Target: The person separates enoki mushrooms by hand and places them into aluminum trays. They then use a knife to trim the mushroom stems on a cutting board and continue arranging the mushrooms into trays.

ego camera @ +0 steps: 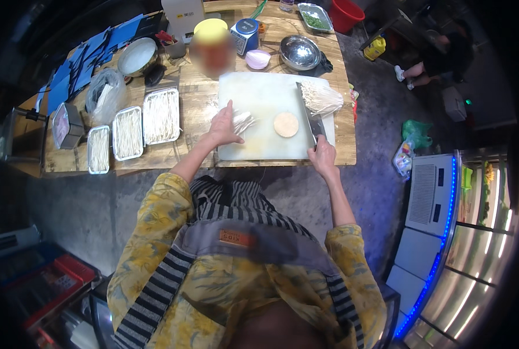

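A white cutting board lies at the table's front. My right hand grips a cleaver by its handle, the blade pointing away from me. Against the blade's right side rests a large bunch of enoki mushrooms, partly past the board's edge. My left hand, thumb and fingers spread, is at the board's left edge beside a small pile of loose enoki strands; its palm side is hidden. Between the hands lies a round beige disc, apparently a cut enoki base.
Three foil trays of enoki stand left, by a plastic bag. Behind the board are a steel bowl, half an onion and a yellow-lidded jar. A lit display fridge stands right; a person sits farther back.
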Demonstrator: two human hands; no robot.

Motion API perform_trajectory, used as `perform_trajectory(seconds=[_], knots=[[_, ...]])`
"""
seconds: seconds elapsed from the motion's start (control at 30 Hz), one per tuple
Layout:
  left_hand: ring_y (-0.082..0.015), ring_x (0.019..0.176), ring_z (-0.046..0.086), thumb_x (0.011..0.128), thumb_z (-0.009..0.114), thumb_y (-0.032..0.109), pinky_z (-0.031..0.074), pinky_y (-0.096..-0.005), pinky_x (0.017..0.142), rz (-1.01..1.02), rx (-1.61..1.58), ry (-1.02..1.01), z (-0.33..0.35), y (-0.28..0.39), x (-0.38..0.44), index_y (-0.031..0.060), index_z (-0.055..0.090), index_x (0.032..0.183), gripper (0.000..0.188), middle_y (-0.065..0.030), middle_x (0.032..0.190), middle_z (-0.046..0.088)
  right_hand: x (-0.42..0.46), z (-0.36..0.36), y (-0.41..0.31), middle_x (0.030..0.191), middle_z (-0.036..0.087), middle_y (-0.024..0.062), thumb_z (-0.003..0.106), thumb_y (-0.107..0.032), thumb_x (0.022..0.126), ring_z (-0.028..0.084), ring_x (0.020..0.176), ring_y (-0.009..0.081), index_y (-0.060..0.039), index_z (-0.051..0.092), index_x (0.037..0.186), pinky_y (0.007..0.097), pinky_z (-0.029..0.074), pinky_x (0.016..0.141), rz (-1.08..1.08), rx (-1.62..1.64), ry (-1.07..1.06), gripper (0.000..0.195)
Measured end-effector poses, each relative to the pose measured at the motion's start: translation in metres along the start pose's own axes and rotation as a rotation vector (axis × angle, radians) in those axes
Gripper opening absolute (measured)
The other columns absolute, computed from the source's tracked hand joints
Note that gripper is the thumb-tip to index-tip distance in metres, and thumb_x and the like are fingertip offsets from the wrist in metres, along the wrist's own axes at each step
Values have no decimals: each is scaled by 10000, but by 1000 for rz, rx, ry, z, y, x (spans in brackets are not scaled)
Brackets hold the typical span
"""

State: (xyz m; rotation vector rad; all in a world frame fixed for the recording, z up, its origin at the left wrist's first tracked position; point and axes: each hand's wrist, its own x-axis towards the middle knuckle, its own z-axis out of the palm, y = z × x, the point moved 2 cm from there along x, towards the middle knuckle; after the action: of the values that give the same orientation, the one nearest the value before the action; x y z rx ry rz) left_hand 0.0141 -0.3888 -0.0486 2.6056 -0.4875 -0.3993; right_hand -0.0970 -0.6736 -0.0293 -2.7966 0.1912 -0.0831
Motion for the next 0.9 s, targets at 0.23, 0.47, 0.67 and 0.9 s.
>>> perform_trajectory(seconds=[0.23, 0.47, 0.67, 0.9], knots=[[-338, 1151, 300, 482, 768, 441, 240, -398, 973, 39, 148, 72, 8, -2, -22, -55, 182, 1276, 1105, -224, 1220, 328, -13, -1, -56, 635, 581, 184, 567, -134, 696, 585, 615, 338, 33, 474, 995, 401, 461, 619, 24, 314, -55, 354], [-293, 1026, 359, 703, 627, 238, 270, -381, 884, 68, 177, 110, 25, 6, -7, -53, 274, 1234, 701, -185, 1100, 382, -37, 13, -69, 600, 551, 186, 544, -149, 699, 570, 581, 331, 46, 505, 999, 374, 447, 576, 76, 407, -110, 360], [-293, 1004, 372, 684, 620, 174, 279, -376, 874, 120, 131, 86, 29, 14, 13, -54, 292, 1221, 670, -171, 1070, 397, -37, 14, -54, 587, 525, 261, 483, -89, 745, 538, 593, 411, 62, 482, 806, 459, 427, 575, 68, 118, -44, 163], [-303, 1032, 361, 552, 737, 305, 264, -393, 902, 139, -12, 164, 7, 0, -13, -53, 189, 1282, 981, -177, 1088, 390, -46, -16, -97, 595, 517, 242, 485, -113, 785, 531, 582, 398, 43, 466, 815, 444, 413, 546, -50, 221, -49, 160]])
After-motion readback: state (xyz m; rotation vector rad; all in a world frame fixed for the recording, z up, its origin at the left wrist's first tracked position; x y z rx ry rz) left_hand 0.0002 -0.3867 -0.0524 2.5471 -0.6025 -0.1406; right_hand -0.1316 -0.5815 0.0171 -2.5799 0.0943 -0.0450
